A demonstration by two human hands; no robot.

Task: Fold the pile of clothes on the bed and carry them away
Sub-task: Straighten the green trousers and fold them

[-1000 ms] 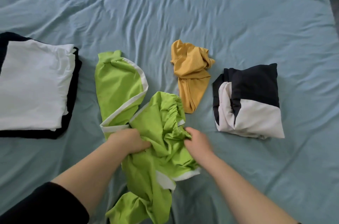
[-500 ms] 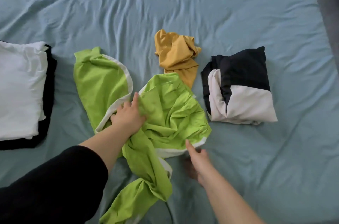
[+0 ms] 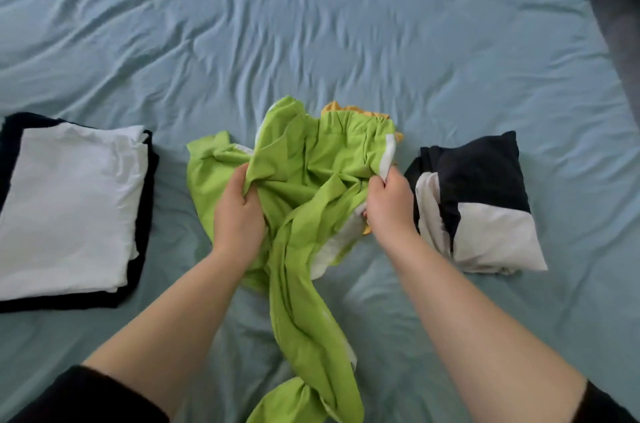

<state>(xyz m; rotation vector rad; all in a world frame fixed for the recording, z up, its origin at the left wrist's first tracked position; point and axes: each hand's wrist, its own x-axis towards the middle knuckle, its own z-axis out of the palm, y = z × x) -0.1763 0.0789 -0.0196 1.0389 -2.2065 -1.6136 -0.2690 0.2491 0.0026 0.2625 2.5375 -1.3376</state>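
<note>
Left hand (image 3: 239,215), right hand (image 3: 389,208) both gripping green garment (image 3: 304,180) on bed (image 3: 346,42).

no text, label, brand, number or sign can be read anywhere in this view.

Yellow garment (image 3: 349,110) mostly hidden behind green garment (image 3: 311,159), dark folded stack (image 3: 10,132) cut off left
</note>
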